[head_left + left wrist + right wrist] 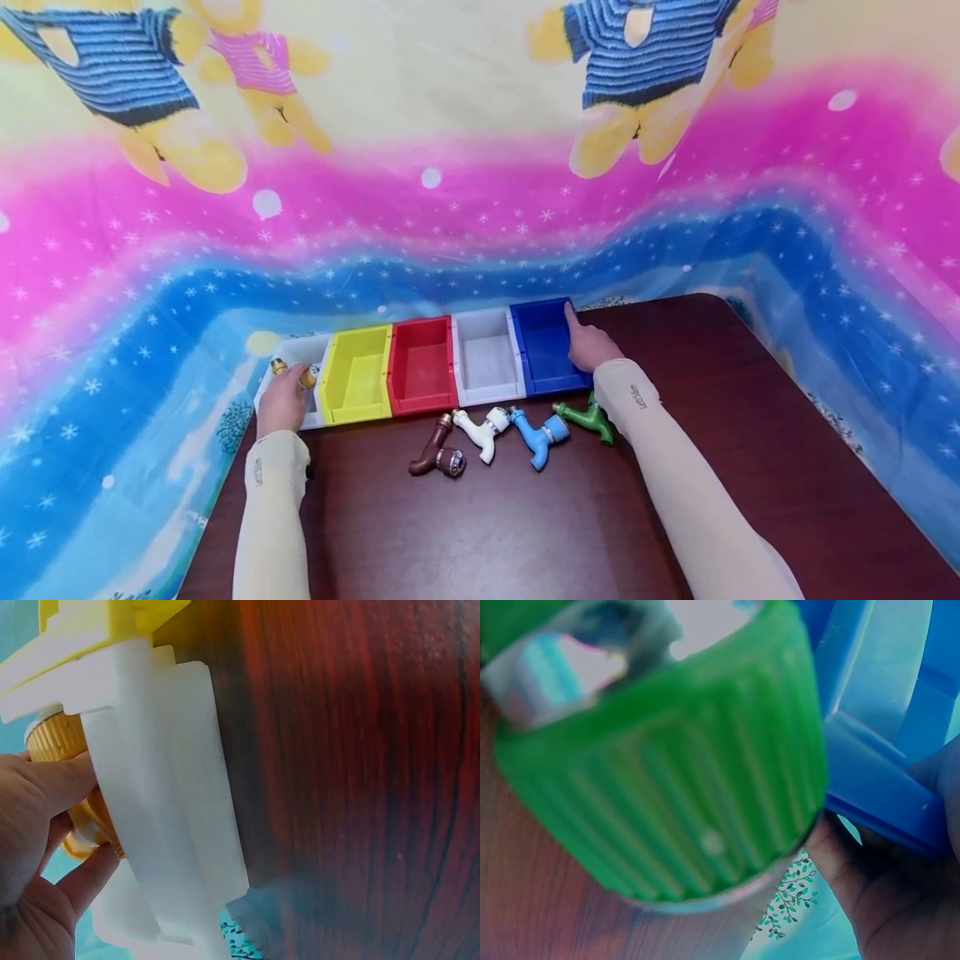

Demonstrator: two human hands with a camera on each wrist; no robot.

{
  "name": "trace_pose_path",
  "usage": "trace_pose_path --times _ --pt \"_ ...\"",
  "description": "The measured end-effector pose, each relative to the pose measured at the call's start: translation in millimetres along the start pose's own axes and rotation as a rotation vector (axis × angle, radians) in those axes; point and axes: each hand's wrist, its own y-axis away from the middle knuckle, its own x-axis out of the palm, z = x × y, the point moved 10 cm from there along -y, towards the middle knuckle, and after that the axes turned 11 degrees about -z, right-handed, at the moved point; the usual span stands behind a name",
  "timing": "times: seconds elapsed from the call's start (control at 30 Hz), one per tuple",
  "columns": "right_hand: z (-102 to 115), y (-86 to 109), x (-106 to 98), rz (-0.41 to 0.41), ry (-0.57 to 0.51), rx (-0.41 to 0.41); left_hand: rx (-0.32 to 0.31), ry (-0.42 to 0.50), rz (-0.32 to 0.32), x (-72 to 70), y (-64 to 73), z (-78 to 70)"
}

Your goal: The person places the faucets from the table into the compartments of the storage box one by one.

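My left hand (282,404) grips a gold-yellow tap (307,377) at the leftmost white bin (311,417). In the left wrist view, thumb and fingers curl round the tap's ribbed knob (56,739), and the bin's wall hides part of it. On the other side, my right hand (592,346) pinches the right wall of the blue bin (551,346), thumb at the rim. A green tap (596,421) lies beside the right wrist; its ribbed knob (675,787) fills much of the right wrist view.
Between the outer bins stand a yellow bin (358,375), a red bin (422,367) and another white bin (489,358), all joined in a row. Before them on the dark wooden table (480,542) lie a brown tap (435,450), a white tap (480,432) and a light-blue tap (538,437).
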Motion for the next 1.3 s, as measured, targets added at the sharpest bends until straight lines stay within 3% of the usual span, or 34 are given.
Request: trace_pose_path --times 0.33,0.57,0.9,1.3 --pt "0.2 3.1 3.7 -0.003 0.012 0.003 0.026 -0.031 0.098 21.0 11.7 7.1" --pt "-0.7 2.7 3.8 -0.011 0.013 0.003 -0.010 -0.015 0.137 29.3 12.1 11.1" --pt "-1.2 -1.1 0.9 -0.019 -0.010 0.012 -0.035 0.001 0.216 33.9 3.3 13.9" --pt "-3.6 -1.3 0.8 -0.032 -0.003 0.013 -0.002 -0.002 0.229 34.3 6.4 8.0"
